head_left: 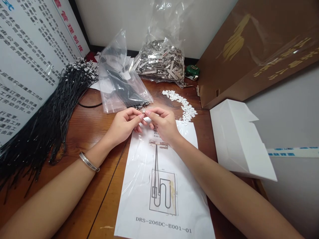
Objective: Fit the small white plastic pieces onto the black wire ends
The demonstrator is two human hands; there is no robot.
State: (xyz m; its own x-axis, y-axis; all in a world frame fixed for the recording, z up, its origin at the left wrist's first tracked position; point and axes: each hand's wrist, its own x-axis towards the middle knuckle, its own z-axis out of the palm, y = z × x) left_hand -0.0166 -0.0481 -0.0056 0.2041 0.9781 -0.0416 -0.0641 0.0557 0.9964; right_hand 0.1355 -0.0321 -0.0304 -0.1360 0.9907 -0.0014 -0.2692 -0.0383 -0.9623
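Observation:
My left hand (126, 124) and my right hand (163, 123) meet above the top edge of a printed drawing sheet (134, 199). Both are closed in a pinch, thumbs and fingertips almost touching around something tiny that I cannot make out. Just beyond my fingertips lies a clear plastic bag (109, 99) with black wires (131, 88) in it, their metallic-looking ends (141, 105) showing at its mouth. A curved pile of small white plastic pieces (188, 111) is to the right of my right hand.
A long bundle of black wires (50, 116) hangs over the left side of the wooden table (99, 179). At the back stand a bag of metal strips (161, 63) and a green tape measure (192, 71). A brown box (219, 76) and a white folded carton (231, 139) border the right.

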